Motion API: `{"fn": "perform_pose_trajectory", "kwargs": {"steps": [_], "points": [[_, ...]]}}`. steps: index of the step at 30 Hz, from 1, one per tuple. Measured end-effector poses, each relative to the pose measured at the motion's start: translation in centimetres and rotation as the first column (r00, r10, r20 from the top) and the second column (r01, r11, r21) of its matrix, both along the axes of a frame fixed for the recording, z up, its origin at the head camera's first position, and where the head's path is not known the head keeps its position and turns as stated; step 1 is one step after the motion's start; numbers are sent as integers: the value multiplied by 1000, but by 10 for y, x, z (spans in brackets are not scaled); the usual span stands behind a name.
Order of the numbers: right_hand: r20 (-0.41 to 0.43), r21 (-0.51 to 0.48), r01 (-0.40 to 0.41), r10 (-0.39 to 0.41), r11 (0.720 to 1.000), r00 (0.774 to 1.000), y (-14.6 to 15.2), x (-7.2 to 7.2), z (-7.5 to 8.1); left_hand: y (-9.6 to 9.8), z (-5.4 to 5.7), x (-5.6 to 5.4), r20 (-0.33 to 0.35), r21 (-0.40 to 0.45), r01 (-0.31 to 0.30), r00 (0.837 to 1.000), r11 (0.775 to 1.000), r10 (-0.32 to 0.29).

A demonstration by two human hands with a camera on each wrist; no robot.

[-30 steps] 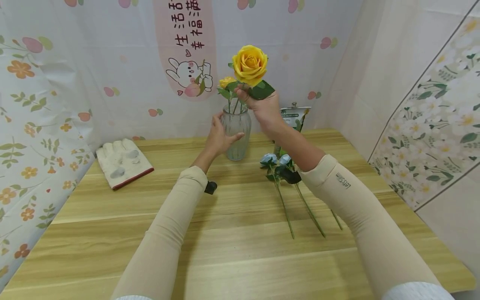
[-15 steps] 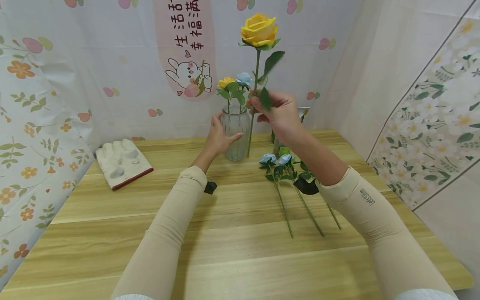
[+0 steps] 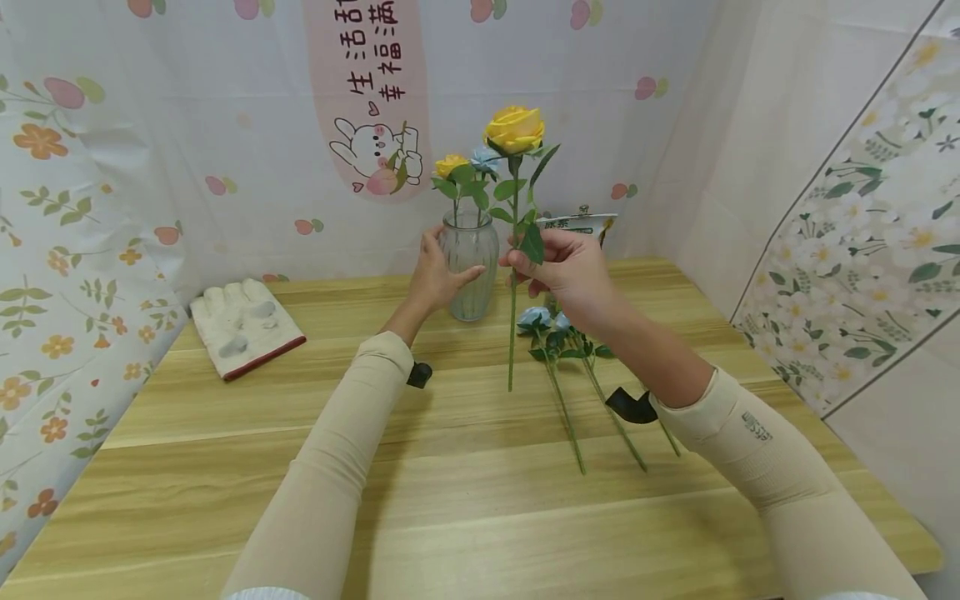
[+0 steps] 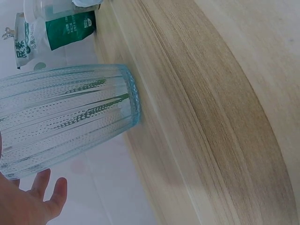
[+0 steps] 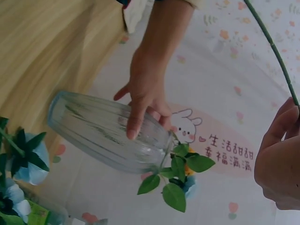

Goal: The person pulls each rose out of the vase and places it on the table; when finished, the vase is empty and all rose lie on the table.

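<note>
My left hand (image 3: pixel 437 279) grips the ribbed clear glass vase (image 3: pixel 471 283) from the left, its thumb across the front. A small yellow rose (image 3: pixel 452 165) and a light-blue rose (image 3: pixel 483 159) stand in the vase. In the right wrist view, green stems show through the glass vase (image 5: pixel 105 129). To the right of the vase, my right hand (image 3: pixel 566 271) pinches the stem of a large yellow rose (image 3: pixel 515 130). That rose is upright, and its stem's lower end (image 3: pixel 512 379) hangs apart from the vase. The left wrist view shows the vase (image 4: pixel 70 115) and part of the left hand (image 4: pixel 28 204).
Light-blue roses (image 3: pixel 535 318) lie on the wooden table (image 3: pixel 450 500) below the right hand, their stems pointing toward me. Behind that hand stands a green-and-white packet (image 4: pixel 70 30) with a clip. A white glove (image 3: pixel 247 325) with a red cuff lies at the left.
The right hand first drew the large yellow rose up and right from above the vase, then lowered it beside the vase. The blue rose in the vase came into view. The left hand stayed put.
</note>
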State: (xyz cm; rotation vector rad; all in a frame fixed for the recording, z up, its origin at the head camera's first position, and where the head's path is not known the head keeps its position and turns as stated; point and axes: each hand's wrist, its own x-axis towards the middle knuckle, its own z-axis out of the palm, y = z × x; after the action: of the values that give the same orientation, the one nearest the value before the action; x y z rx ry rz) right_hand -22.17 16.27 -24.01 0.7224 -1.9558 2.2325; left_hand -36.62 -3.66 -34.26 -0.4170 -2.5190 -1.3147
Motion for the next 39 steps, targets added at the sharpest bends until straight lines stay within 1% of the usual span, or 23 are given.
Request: {"fn": "perform_pose_trajectory", "kwargs": {"steps": [3, 8, 10, 16, 20, 23, 29, 31, 34, 39], "points": [[45, 36, -17, 15, 999, 999, 3, 3, -8, 0, 0, 0, 6, -4, 1, 1000, 1000, -1], [108, 97, -33, 23, 995, 994, 8, 4, -21, 0, -1, -1, 8, -15, -6, 1000, 1000, 7], [145, 112, -45, 28, 993, 989, 9, 4, -26, 0, -2, -1, 7, -16, -9, 1000, 1000, 9], [223, 202, -85, 38, 976, 974, 15, 4, -42, 0, -2, -1, 16, -15, -7, 1000, 1000, 8], [259, 262, -90, 19, 961, 966, 20, 2, -53, 0, -2, 0, 23, -17, -4, 1000, 1000, 5], [297, 275, -85, 0, 958, 955, 23, 0, -60, 0, -1, 0, 21, -11, 0, 1000, 1000, 0], [377, 260, -102, -4, 960, 926, 29, -5, -79, -1, -1, 0, 11, -16, 3, 1000, 1000, -3], [389, 261, -108, -2, 959, 921, 30, -6, -85, -1, 0, 0, 13, -15, 4, 1000, 1000, -4], [385, 272, -125, 11, 954, 923, 32, -8, -93, -2, 0, 0, 12, -19, 0, 1000, 1000, 1], [391, 327, -151, 11, 933, 920, 34, -9, -101, -1, 0, 0, 10, -25, -8, 1000, 1000, 9]]}}
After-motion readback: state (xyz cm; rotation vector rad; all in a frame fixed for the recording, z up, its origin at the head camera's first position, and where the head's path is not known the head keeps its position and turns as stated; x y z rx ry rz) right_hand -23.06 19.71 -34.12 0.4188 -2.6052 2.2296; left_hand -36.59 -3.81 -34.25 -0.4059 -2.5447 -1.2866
